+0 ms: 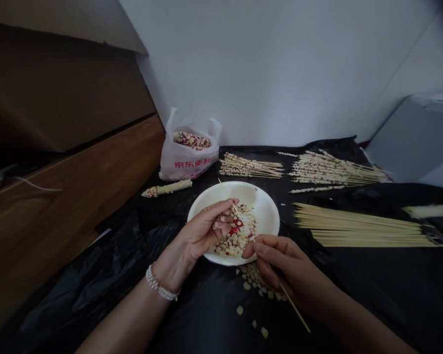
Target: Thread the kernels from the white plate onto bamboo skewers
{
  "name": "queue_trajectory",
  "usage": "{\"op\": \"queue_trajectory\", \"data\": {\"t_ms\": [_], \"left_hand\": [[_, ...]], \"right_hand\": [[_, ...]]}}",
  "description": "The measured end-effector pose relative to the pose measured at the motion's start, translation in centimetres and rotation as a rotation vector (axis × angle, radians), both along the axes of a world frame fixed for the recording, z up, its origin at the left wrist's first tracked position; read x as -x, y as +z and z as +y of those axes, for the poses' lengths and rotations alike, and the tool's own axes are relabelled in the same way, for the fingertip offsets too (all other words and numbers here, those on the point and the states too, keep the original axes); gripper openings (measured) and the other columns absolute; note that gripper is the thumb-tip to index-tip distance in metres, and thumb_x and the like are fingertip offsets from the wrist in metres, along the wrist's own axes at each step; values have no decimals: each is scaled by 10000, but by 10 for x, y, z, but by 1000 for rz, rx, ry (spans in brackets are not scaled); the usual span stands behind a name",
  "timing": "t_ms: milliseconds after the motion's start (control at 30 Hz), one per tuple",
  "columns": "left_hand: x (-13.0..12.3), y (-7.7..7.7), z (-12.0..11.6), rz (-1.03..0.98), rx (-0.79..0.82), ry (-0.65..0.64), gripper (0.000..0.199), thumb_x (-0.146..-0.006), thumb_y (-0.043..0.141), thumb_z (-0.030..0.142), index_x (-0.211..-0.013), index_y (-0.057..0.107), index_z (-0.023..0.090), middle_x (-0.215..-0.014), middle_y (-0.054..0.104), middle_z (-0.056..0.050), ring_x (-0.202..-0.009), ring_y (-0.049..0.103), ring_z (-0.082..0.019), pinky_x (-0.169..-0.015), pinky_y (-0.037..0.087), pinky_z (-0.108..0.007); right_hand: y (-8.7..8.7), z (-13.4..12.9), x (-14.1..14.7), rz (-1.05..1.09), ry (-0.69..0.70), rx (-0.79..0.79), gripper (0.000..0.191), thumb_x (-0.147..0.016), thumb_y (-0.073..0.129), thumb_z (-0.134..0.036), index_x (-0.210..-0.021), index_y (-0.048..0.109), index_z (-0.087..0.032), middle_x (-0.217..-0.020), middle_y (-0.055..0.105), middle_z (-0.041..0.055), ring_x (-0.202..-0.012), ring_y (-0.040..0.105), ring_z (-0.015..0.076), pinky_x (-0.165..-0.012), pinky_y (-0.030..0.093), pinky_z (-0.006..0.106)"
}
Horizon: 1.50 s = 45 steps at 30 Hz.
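Over the white bowl point(270, 216), my left hand point(208, 223) is closed in a pinch, thumb and forefinger together at a thin pale tip. That tip lines up with the bamboo skewer point(295, 307) in my right hand point(278, 258), whose fingers are wrapped round it at the bowl's front right rim. The skewer's rear end slants down toward me; its middle is hidden by the right fingers. Loose red and cream corn kernels point(229, 244) lie in the bowl under both hands. More pale kernels point(253, 280) are scattered on the black plastic sheet point(203, 305) below.
Behind the bowl stands a plastic bag point(188, 162) of corn cobs, with a partly stripped cob point(167, 189) before it. Two piles of kernel-threaded skewers point(249, 166) point(317, 169) lie behind and right. Plain skewers point(362, 226) lie at right. A wooden panel point(77, 196) borders the left.
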State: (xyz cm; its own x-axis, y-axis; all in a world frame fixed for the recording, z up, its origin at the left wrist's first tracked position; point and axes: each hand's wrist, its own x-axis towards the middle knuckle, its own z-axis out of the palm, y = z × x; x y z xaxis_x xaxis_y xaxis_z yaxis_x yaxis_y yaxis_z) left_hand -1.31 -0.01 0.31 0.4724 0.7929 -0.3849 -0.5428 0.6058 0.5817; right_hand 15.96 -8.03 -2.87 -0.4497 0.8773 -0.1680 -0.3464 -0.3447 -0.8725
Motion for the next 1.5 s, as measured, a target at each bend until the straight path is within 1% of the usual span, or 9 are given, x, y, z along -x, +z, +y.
{"op": "queue_trajectory", "data": {"t_ms": [167, 467, 600, 700, 833, 1100, 1200, 1333, 1500], "left_hand": [[0, 4, -5, 138, -105, -178, 78, -740, 705, 122, -732, 644, 75, -569, 414, 50, -432, 306, 11, -344, 175, -79], [-3, 3, -13, 311, -248, -307, 209, -707, 758, 244, -809, 707, 69, -520, 420, 54, -419, 273, 3, -347, 142, -109], [-5, 0, -11, 144, -134, -209, 145, -804, 653, 159, -911, 699, 73, -618, 539, 11, -442, 412, -1, -370, 309, -75], [-5, 0, -5, 62, -26, -73, 290, -781, 514, -63, -992, 671, 59, -847, 654, -81, -700, 629, -73, -640, 526, -125], [-4, 3, 0, 64, 7, 97, 403, -724, 432, -151, -1003, 654, 37, -1027, 672, -144, -927, 666, -138, -847, 533, -187], [-1, -1, 2, 89, -17, 239, 199, -835, 532, 9, -988, 652, 54, -996, 689, -157, -912, 682, -183, -756, 581, -220], [0, -2, 3, 59, 7, 239, 118, -865, 536, 65, -895, 650, 65, -817, 678, -98, -715, 666, -108, -630, 567, -156], [3, -2, 4, -13, -27, 104, 85, -868, 563, 111, -861, 646, 97, -604, 543, 18, -424, 470, -17, -376, 403, -89], [5, 0, 5, -3, -22, 164, 160, -845, 562, 44, -959, 662, 96, -723, 613, -28, -556, 577, -46, -513, 498, -116]], "right_hand": [[2, 0, -2, -12, -8, -5, 251, -890, 565, -404, -934, 684, -188, -416, 443, -87, -348, 257, 36, -382, 137, 211], [2, 1, 0, 7, -36, -9, 250, -877, 580, -411, -935, 678, -188, -413, 456, -93, -318, 271, 31, -343, 138, 196], [3, 3, -1, 26, -62, 16, 251, -868, 592, -413, -913, 673, -179, -418, 449, -98, -312, 243, 23, -338, 125, 190], [4, 3, -2, 33, -70, 19, 258, -868, 591, -414, -911, 669, -171, -424, 451, -95, -319, 240, 23, -343, 124, 190], [2, 1, -3, 25, -43, 26, 248, -880, 579, -406, -936, 665, -180, -430, 455, -94, -327, 246, 28, -352, 134, 192], [-2, 1, -3, 29, 7, 4, 242, -899, 552, -392, -957, 671, -189, -440, 466, -84, -348, 274, 28, -374, 151, 188], [0, 0, -1, 20, 13, 7, 252, -891, 561, -403, -945, 675, -185, -433, 459, -85, -341, 252, 25, -367, 130, 191], [1, -1, -1, 11, 19, 10, 250, -891, 561, -403, -931, 679, -186, -430, 458, -84, -332, 239, 24, -362, 108, 197], [0, 0, -2, 12, 16, 9, 246, -887, 568, -406, -924, 677, -188, -435, 470, -77, -348, 260, 29, -370, 113, 196]]}}
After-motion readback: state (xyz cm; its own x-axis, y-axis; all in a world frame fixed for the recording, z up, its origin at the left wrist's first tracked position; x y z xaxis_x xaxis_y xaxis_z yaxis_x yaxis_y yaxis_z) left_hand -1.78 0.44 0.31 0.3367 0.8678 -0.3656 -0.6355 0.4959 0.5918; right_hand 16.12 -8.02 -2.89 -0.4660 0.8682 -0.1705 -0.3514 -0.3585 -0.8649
